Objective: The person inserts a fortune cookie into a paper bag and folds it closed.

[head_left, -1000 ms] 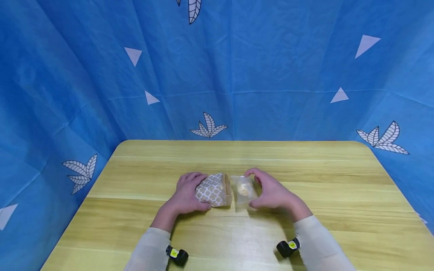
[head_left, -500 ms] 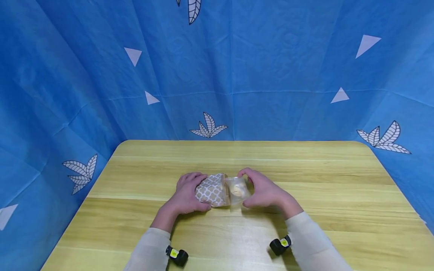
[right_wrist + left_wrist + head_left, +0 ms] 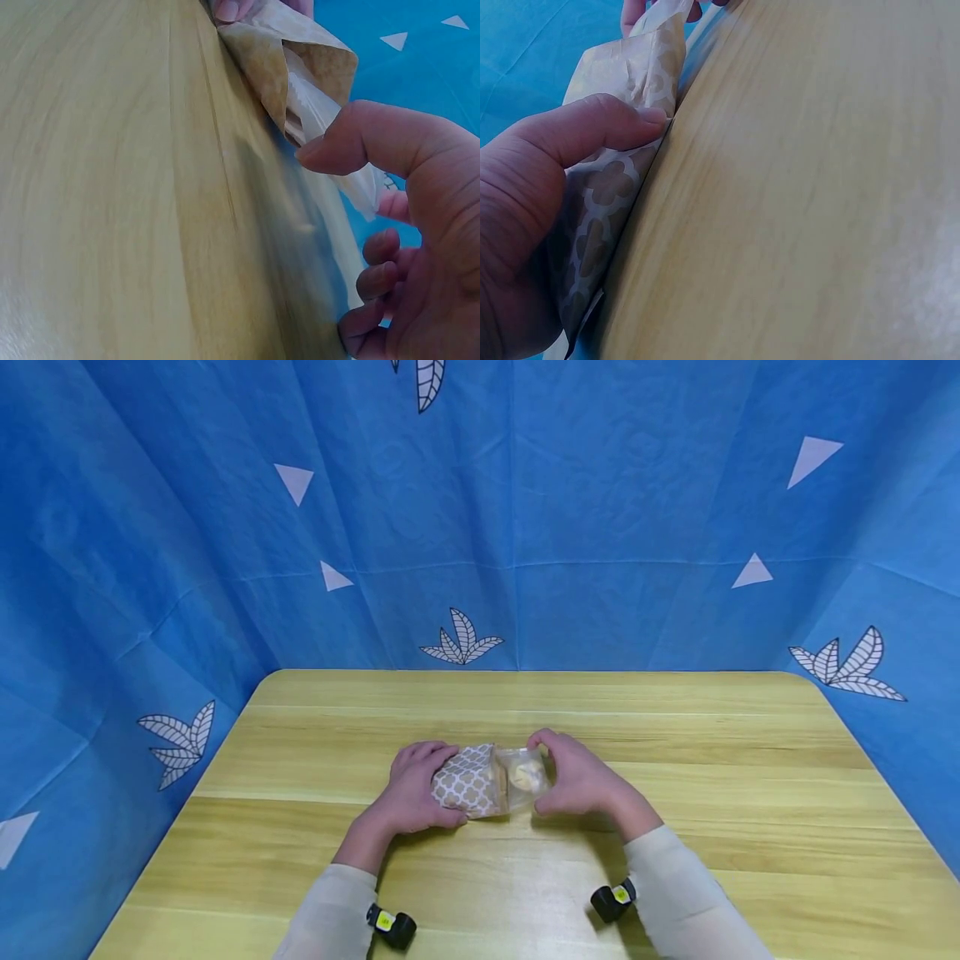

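A paper bag (image 3: 467,781) with a white-and-tan lattice pattern lies on its side mid-table, its mouth facing right. My left hand (image 3: 415,787) grips it from the left, with the thumb (image 3: 607,127) along its near edge in the left wrist view. My right hand (image 3: 585,777) holds a small clear plastic packet (image 3: 527,775) by its edges, between thumb and fingers. Something pale and roundish sits inside the packet. In the right wrist view, one end of the packet (image 3: 315,105) is inside the bag's open mouth (image 3: 322,64).
The wooden table (image 3: 480,893) has a light grain and rounded far corners. A blue curtain (image 3: 600,510) with white leaves and triangles hangs behind it and at both sides. Black wrist cameras (image 3: 392,928) are strapped over the pale sleeves.
My right hand has moved left, bringing the packet from beside the bag to inside its mouth. The left hand and the bag have stayed in place.
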Demonstrator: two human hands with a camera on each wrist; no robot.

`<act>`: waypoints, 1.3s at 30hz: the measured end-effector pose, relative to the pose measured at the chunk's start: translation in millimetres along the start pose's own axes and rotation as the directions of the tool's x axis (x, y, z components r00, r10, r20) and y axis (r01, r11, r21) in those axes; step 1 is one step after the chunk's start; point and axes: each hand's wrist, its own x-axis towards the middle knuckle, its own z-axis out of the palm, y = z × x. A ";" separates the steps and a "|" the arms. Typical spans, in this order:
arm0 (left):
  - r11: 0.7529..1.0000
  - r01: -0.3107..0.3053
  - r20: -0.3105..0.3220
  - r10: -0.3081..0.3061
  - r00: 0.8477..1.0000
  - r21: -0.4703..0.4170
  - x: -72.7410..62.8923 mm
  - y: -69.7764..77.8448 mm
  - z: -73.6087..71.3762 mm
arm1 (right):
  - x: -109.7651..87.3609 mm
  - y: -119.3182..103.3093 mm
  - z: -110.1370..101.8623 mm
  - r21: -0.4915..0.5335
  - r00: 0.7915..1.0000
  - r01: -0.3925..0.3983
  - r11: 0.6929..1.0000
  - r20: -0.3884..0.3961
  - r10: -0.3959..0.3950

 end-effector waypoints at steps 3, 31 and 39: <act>1.000 0.000 0.002 0.000 1.000 0.005 0.4 -1.2 0.5 | 0.9 -0.5 1.3 -0.010 1.000 -0.007 1.000 -0.023 0.007; 1.000 -0.016 -0.005 0.016 1.000 -0.015 -0.6 1.7 -0.9 | 1.3 -5.4 14.9 -0.013 0.996 0.045 0.999 -0.075 -0.046; 1.000 -0.002 0.003 0.002 1.000 -0.008 0.7 -0.3 0.3 | 2.4 -6.6 13.5 -0.048 0.996 0.022 0.999 -0.080 -0.026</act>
